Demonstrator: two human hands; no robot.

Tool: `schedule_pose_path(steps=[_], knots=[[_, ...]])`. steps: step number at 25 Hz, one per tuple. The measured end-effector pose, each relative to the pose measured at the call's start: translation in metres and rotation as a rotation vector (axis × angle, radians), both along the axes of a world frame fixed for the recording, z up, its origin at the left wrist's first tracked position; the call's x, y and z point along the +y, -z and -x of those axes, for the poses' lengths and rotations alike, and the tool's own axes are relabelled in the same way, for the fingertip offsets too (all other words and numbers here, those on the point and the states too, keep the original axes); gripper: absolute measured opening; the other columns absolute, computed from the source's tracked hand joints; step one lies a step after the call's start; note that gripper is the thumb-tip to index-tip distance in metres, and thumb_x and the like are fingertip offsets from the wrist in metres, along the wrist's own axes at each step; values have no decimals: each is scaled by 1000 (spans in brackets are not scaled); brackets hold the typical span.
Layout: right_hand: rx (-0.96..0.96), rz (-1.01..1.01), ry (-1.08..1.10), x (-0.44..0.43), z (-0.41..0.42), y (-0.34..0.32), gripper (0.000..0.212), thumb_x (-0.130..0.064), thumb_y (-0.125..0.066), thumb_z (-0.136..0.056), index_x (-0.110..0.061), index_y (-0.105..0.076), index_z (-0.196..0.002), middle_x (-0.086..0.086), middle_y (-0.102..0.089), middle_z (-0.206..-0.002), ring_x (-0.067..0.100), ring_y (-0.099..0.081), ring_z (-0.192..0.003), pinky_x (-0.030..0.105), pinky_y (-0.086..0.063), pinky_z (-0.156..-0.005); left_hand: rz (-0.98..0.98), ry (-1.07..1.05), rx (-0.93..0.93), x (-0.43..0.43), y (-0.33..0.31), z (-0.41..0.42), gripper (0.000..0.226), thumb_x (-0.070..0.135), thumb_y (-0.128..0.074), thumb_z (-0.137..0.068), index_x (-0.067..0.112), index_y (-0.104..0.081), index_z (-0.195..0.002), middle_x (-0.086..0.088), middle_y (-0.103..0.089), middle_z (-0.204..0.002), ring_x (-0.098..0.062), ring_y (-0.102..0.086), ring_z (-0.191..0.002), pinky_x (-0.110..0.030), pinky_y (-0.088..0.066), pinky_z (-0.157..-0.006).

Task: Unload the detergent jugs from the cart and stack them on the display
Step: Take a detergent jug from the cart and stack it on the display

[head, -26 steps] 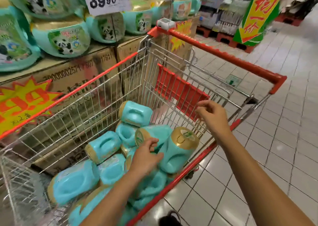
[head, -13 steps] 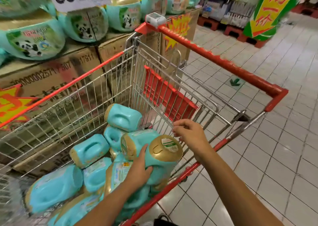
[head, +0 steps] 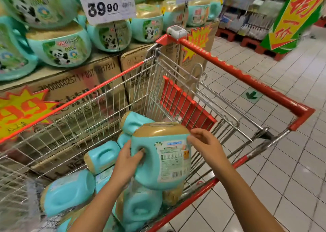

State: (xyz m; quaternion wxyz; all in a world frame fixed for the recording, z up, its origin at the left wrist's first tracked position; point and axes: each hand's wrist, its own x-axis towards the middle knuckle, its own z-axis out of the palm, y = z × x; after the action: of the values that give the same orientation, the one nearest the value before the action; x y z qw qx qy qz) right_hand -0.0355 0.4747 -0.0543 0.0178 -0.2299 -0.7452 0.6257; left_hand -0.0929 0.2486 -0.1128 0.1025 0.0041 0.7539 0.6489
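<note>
A: 1 jug (head: 158,154), teal with gold cap, raised just above the loose jugs (head: 68,193) in the cart (head: 243,76); display (head: 70,80) alongside. Hands?
B: Left hand (head: 127,163): fingers hooked into its handle recess. Right hand (head: 206,143): half-curled at the cap edge, hold uncertain.
A: Risk?
B: Weight likely on 1 hand; jug could twist free and drop.

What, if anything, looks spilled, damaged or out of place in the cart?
Nothing looks spilled or damaged. The jugs in the cart merely lie jumbled on their sides; the left hand grips the raised jug.
</note>
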Motion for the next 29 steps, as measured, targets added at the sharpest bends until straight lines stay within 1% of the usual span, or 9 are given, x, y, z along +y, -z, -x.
schedule_pose_path(steps=[4,8,11,14,16,17,22,26,29], knots=[[154,218,-162,-16,1,-13,61,-56,-72,-75,-32,-52,-127,-3,-68,-118,15,-68,-104,26,-57,-78,-233,8,-29,-11,-53,9,28,-12,-49,-85,9,-63,-97,-18,-64,-86,-25,-58,-79,-39,-49,-71],[393,351,-103,-34,5,-30,64,-52,-74,-71,-25,-56,-125,9,-72,-110,26,-71,-96,30,-58,-72,-367,145,1,-25,-90,6,37,3,-68,-64,24,-72,-94,-7,-73,-92,-17,-69,-81,-27,-57,-64],[459,435,-80,-45,7,-40,70,-53,-73,-75,-12,-54,-128,11,-72,-107,25,-71,-92,31,-58,-71,-550,205,-149,-28,-95,2,29,7,-75,-50,11,-74,-79,-8,-73,-73,-20,-70,-65,-27,-56,-58],[387,274,-56,-53,11,-54,53,-51,-59,-88,-16,-54,-127,2,-73,-105,18,-70,-95,38,-57,-77,-665,103,-321,-21,-94,-8,48,17,-85,-30,-2,-56,-63,-12,-56,-60,-25,-56,-59,-29,-49,-59],[333,10,-50,-53,13,-61,65,-65,-53,-85,-29,-45,-138,-2,-63,-125,19,-61,-116,50,-50,-95,-666,-26,-239,-12,-92,-14,31,10,-74,-43,2,-53,-65,-9,-56,-61,-22,-55,-58,-26,-49,-55],[308,-123,-71,-54,12,-65,74,-73,-51,-81,-35,-37,-143,-3,-56,-135,21,-52,-126,53,-45,-102,-670,-78,-167,-7,-94,-18,20,6,-68,-51,7,-59,-68,-6,-62,-63,-19,-60,-58,-24,-51,-52],[326,-393,-195,-85,6,-75,110,-75,-62,-62,-45,-4,-150,-12,-13,-160,12,-10,-148,45,-19,-120,-736,-74,-27,8,-110,-26,50,22,-73,-68,19,-62,-117,-3,-74,-101,-17,-73,-84,-27,-57,-58],[400,-211,-120,-77,13,-77,104,-50,-76,-64,-36,-20,-151,-11,-38,-150,10,-38,-137,43,-37,-112,-651,51,99,-4,-117,-18,78,61,-64,-77,31,-42,-145,5,-56,-141,-20,-55,-126,-40,-49,-95],[490,114,-121,-69,12,-74,91,-40,-81,-63,-27,-41,-144,-6,-57,-137,12,-56,-124,46,-48,-103,-622,63,48,-4,-116,-7,107,67,-81,-50,33,-43,-144,4,-56,-140,-24,-54,-127,-43,-45,-97]])
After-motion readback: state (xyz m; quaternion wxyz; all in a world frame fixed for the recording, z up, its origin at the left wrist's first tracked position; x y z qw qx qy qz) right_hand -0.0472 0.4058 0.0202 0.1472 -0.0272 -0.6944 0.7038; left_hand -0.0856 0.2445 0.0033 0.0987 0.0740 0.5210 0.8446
